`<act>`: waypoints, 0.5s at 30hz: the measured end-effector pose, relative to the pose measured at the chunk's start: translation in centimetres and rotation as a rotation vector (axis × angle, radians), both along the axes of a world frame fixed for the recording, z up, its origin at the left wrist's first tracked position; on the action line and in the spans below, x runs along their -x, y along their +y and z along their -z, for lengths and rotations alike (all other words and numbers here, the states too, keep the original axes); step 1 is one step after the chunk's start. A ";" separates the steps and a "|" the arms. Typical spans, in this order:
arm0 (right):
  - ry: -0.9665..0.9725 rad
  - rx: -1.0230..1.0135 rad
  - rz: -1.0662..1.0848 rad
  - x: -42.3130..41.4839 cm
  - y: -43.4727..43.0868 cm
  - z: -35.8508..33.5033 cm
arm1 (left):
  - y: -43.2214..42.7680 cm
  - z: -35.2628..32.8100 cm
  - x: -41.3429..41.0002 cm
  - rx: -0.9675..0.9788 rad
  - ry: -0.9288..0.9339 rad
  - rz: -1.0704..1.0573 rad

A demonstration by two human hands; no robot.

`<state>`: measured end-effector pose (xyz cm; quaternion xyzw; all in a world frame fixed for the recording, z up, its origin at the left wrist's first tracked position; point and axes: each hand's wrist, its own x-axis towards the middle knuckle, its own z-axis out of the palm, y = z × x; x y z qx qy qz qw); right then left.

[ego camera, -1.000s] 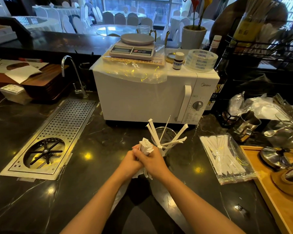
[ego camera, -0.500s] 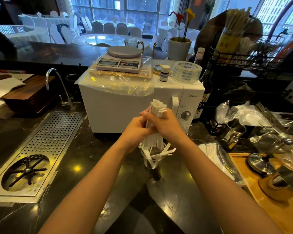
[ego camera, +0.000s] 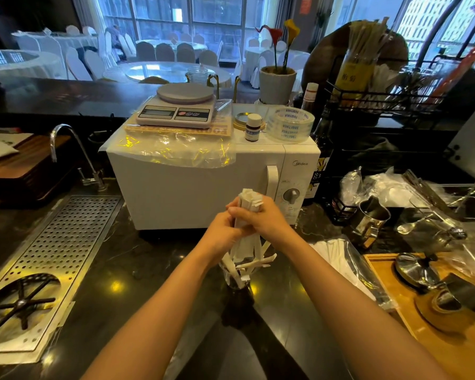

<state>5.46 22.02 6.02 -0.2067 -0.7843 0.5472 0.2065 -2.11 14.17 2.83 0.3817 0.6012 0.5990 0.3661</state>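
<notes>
L hand (ego camera: 220, 237) and R hand (ego camera: 263, 219) are both gripping the bundle of white paper sticks (ego camera: 249, 199). Fingers are curling tight round its middle, and the hands are touching each other. Bundle is standing roughly upright, w/ top ends poking out above the R hand and lower ends reaching down to the mouth of the glass (ego camera: 235, 282) directly under the hands. A few loose sticks (ego camera: 258, 263) are leaning out over the glass rim twd the right.

Glass is sitting on the dark counter (ego camera: 148, 270) just in front of the microwave (ego camera: 192, 193). The hands are hovering close to its front face, so there's little room fwd. To the left, open counter is stretching btwn the glass and the edge of the perforated drain tray (ego camera: 66, 242). To the right, the plastic bag of sticks (ego camera: 348, 270) is lying near the glass, its far side running up to the wooden tray (ego camera: 387, 300). Steel jug (ego camera: 369, 223) is standing behind the bag.
</notes>
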 end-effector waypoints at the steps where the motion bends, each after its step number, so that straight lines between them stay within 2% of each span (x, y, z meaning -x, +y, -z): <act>1: 0.010 -0.014 -0.008 0.0 0.1 0.2 | -0.1 0.2 0.1 0.004 0.010 -0.006; 5: 0.040 -0.004 -0.043 -0.1 0.3 1.0 | -0.7 0.8 0.5 0.032 0.082 -0.020; 10: -0.044 -0.144 -0.023 -0.3 0.0 2.4 | -1.0 1.7 0.8 0.094 0.230 -0.050; 12: -0.079 -0.205 -0.024 -0.5 0.0 2.9 | -1.0 2.1 0.8 0.126 0.349 -0.070; 15: -0.183 -0.328 -0.051 -0.8 0.0 3.5 | -1.1 2.3 0.9 0.163 0.639 -0.078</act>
